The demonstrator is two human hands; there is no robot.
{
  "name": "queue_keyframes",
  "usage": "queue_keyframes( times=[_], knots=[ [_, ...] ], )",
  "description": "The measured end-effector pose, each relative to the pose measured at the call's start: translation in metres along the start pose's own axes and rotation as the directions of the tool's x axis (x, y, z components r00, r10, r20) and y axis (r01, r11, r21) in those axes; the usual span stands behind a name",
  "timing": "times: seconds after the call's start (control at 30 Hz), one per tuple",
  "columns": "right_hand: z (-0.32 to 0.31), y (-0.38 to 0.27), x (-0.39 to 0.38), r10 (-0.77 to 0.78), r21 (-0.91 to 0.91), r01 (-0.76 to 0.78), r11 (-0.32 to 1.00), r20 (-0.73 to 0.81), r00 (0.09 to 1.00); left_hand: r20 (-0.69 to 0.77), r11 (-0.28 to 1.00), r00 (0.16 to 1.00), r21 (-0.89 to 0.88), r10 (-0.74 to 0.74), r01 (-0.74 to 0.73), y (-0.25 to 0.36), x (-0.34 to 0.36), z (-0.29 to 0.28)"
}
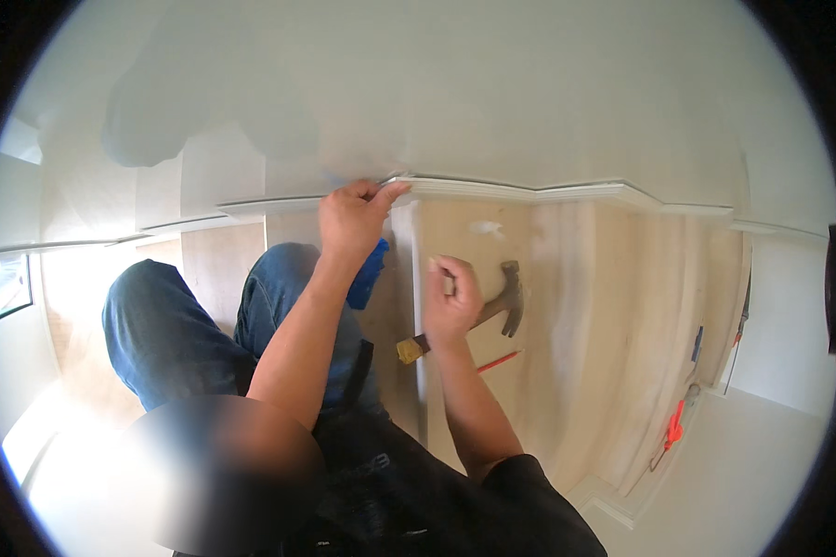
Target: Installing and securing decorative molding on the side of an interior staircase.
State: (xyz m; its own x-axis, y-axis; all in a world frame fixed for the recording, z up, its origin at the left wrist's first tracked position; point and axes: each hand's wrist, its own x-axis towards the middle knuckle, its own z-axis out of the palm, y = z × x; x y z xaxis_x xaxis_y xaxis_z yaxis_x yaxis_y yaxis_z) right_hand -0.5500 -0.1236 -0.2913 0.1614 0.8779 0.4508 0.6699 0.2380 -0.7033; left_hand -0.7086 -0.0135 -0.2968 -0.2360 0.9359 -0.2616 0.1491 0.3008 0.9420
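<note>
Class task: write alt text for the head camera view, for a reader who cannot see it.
A kneeling person presses the left hand against white baseboard trim while the right hand grips a hammer. A red pencil lies on the wooden floor.

A claw hammer (492, 309) with a metal head and yellow-tipped handle lies flat on the plywood floor (604, 306), head pointing toward the white baseboard (492, 190), which runs along the wall's foot at the floor's far edge

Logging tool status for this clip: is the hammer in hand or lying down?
Lying down: the hammer rests on the wood floor, partly hidden behind the right hand.
</note>
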Motion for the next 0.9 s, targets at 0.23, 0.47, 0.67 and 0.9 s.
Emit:
queue_keyframes(
  times=[0.23,0.47,0.67,0.9],
  knots=[
    [-0.049,0.091,0.019,0.568,0.129,-0.554,0.823,-0.172,0.805,-0.02,0.996,0.999,-0.08,-0.043,0.041,-0.004,0.0,0.007],
    [-0.015,0.096,0.053,0.519,-0.091,-0.521,0.849,-0.04,0.854,0.009,0.993,0.998,-0.097,-0.067,0.067,0.001,-0.002,0.002],
    [-0.008,0.092,0.055,0.488,-0.076,-0.489,0.869,-0.033,0.872,-0.028,0.996,0.999,-0.084,-0.023,0.021,0.0,-0.001,0.005],
    [0.015,-0.007,0.048,0.336,0.399,-0.424,0.813,0.272,0.901,-0.015,0.998,1.0,-0.054,-0.013,0.013,-0.001,0.0,0.001]
  ],
)
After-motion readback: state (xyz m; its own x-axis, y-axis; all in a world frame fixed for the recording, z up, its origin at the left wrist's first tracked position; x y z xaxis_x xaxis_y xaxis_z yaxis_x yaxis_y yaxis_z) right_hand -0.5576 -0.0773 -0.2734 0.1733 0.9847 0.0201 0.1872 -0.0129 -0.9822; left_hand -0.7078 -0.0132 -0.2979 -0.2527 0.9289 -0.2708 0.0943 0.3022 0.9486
